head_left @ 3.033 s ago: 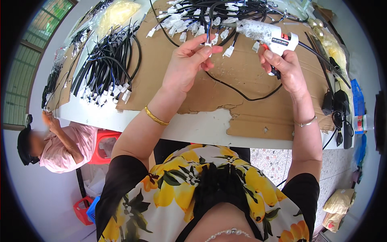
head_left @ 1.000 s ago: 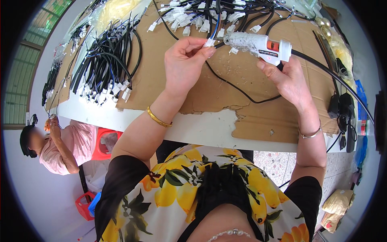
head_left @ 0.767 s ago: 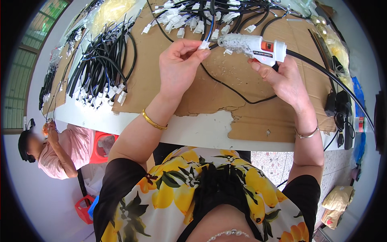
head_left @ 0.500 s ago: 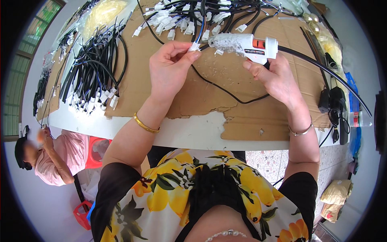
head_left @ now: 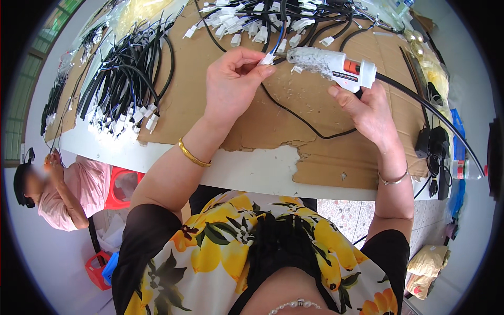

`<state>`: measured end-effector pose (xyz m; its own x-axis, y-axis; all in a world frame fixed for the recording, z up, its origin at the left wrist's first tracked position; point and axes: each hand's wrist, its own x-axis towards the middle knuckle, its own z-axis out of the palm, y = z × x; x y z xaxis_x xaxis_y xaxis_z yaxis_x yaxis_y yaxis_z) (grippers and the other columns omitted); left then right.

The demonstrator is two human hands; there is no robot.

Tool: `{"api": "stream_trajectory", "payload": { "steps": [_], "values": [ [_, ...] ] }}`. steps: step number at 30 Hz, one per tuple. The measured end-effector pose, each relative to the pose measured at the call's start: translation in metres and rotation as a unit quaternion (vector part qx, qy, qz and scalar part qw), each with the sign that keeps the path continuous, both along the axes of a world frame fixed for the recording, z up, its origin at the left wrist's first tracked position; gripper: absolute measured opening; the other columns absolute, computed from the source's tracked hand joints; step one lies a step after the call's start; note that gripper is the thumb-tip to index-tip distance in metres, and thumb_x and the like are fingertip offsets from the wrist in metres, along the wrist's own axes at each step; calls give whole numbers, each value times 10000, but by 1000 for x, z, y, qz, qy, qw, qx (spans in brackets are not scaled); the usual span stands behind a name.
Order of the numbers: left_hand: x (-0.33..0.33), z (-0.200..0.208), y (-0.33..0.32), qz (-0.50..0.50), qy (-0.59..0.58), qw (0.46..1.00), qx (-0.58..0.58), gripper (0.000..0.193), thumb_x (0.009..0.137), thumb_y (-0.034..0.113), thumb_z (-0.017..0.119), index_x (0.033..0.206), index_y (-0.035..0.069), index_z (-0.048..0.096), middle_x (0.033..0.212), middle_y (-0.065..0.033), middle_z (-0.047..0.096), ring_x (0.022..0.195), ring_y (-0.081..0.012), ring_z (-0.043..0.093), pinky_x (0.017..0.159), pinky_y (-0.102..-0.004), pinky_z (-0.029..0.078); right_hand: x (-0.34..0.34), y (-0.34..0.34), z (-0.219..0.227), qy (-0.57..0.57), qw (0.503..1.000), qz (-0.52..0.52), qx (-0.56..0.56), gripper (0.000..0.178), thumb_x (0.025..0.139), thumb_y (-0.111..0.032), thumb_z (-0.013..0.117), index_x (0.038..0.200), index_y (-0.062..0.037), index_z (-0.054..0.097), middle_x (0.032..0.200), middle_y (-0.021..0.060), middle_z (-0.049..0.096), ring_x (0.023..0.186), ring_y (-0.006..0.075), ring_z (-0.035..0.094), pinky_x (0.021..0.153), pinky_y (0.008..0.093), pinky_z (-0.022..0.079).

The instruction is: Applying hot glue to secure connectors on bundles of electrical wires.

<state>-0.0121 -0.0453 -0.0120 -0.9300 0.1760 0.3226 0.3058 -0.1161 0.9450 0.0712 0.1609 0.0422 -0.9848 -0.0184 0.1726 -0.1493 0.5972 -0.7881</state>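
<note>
Head view: pinching a white plug connector [head_left: 268, 59] between thumb and fingertips of the left hand [head_left: 231, 86], just left of the nozzle of a white hot-glue gun [head_left: 320, 62]. Grasping the glue gun by its handle with the right hand [head_left: 370, 110], thumb in sight, other fingers mostly hidden; cannot tell any pressure on the trigger. Cannot tell touching from barely apart at nozzle tip and connector. Leading away from the connector, past the nozzle: blue and dark wires [head_left: 278, 41]. Worn behind the hands: gold bangle [head_left: 191, 155] on the left, silver bracelet [head_left: 394, 181] on the right. Trailing rightward from the glue gun's rear: thick black cord [head_left: 425, 102]. Spread beneath the glue gun: brown cardboard [head_left: 252, 126], with thin black cable [head_left: 315, 131] across it, over a white table [head_left: 236, 170]. Heaped beyond the glue gun: white-ended black cables [head_left: 257, 23]. Laid well left of it: bundled black cables [head_left: 126, 68]. Off to its right: black power adapters [head_left: 438, 142]. Seated far left of it: co-worker [head_left: 84, 184] in pink, next to a red plastic stool [head_left: 121, 186].
</note>
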Motion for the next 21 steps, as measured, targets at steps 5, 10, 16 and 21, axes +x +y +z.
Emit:
{"api": "stream_trajectory", "payload": {
  "steps": [5, 10, 16, 21],
  "values": [
    [-1, 0, -1, -1, -4, 1000, -2, 144, 715, -31, 657, 843, -11, 594, 754, -41, 627, 677, -66, 570, 592, -188, 455, -1, 0, -2, 25, 999, 12, -21, 268, 796, -80, 616, 1047, -20, 547, 811, -26, 566, 690, 54, 448, 614, 209, 382],
    [0, 3, 0, 2, 18, 1000, -4, 138, 723, -28, 653, 846, -12, 593, 749, -37, 623, 667, -64, 562, 585, -186, 449, 1, -2, 1, 15, 997, 7, -73, 243, 789, -85, 618, 1017, -22, 560, 785, -31, 560, 671, 43, 438, 597, 201, 375],
    [-1, -1, -1, -51, -19, 996, 75, 136, 767, -40, 604, 898, -31, 572, 804, -52, 628, 693, -75, 566, 625, -191, 458, 2, -5, 4, 6, 996, 14, -84, 191, 785, -92, 619, 956, -20, 570, 750, -34, 549, 657, 45, 441, 579, 201, 377],
    [1, 3, -2, -65, -33, 995, 67, 144, 813, -1, 558, 956, -22, 554, 883, -89, 636, 716, -101, 579, 653, -217, 465, -1, 4, 1, -1, 995, 11, -97, 173, 793, -107, 612, 937, -25, 561, 746, -20, 542, 640, 50, 461, 551, 203, 391]
  ]
}}
